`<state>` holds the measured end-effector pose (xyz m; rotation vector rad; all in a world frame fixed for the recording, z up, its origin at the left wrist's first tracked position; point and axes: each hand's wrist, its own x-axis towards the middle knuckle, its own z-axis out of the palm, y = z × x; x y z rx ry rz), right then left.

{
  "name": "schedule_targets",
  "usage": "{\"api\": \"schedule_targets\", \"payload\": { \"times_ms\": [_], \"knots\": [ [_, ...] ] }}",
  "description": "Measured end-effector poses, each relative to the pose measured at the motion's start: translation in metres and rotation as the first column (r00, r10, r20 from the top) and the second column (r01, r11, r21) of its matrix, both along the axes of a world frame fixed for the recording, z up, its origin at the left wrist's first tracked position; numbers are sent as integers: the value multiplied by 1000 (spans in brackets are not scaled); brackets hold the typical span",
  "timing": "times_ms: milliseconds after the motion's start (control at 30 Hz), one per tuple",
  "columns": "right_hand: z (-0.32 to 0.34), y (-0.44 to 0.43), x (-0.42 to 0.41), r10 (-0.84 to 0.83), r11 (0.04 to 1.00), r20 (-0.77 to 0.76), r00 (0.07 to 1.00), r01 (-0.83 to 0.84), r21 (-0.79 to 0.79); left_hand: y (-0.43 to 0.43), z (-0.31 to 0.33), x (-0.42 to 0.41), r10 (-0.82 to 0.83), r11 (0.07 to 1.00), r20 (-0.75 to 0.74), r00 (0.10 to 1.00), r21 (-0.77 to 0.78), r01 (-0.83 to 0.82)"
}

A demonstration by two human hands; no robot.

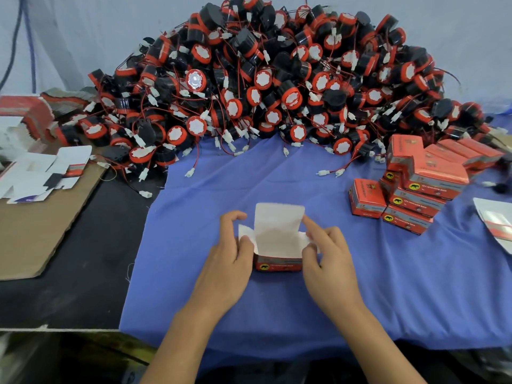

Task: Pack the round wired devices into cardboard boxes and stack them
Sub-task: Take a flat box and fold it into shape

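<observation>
A small red cardboard box (pixel 278 264) stands on the blue cloth (pixel 277 309) in front of me, its white lid flap (pixel 278 223) upright and its side flaps spread. My left hand (pixel 231 246) grips the box's left side, thumb on the left flap. My right hand (pixel 325 252) holds the right side, fingers pinching the right flap. What lies inside the box is hidden. A big heap of round black-and-red wired devices (pixel 277 79) with white plugs fills the back of the table.
Closed red boxes (pixel 415 184) are stacked at the right. Flat unfolded box blanks (pixel 41 173) lie on brown cardboard (pixel 41 231) at the left, with more blanks (pixel 25 112) behind. Another flat blank (pixel 496 220) lies at the far right edge.
</observation>
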<state>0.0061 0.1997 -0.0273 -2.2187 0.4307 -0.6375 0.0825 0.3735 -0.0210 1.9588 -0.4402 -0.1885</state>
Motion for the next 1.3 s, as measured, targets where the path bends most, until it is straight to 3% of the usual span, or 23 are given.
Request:
{"api": "schedule_targets", "payload": {
  "times_ms": [133, 233, 333, 500, 633, 833, 1033, 1300],
  "knots": [
    [-7, -5, 4, 60, 997, -59, 996, -57, 59, 6, -8, 1, -29, 997, 12, 1000, 74, 28],
    [-9, -8, 2, 89, 986, -16, 996, -86, 143, 7, -6, 1, -107, 991, 64, 992, 85, 101],
    [-13, -8, -2, 124, 987, 22, 992, -125, 98, 7, -2, 6, -178, 980, 91, 980, 104, 169],
    [-12, -16, 2, 228, 973, -37, 973, -227, 47, 6, -4, 10, -186, 975, 29, 982, 130, 181],
    [-9, -21, 2, 275, 961, -77, 958, -271, 58, 6, -4, 13, -198, 976, -39, 979, 89, 201],
    [-3, -21, 3, 305, 952, -9, 952, -305, -7, -2, 5, 14, -211, 976, -64, 975, -71, 207],
    [-6, -23, 10, 317, 944, -48, 947, -311, 107, -5, 12, 21, -265, 961, -150, 953, -128, 247],
    [-1, -29, 24, 380, 851, -53, 923, -326, 412, -8, 22, 31, -269, 963, -309, 912, -67, 261]
  ]
}}
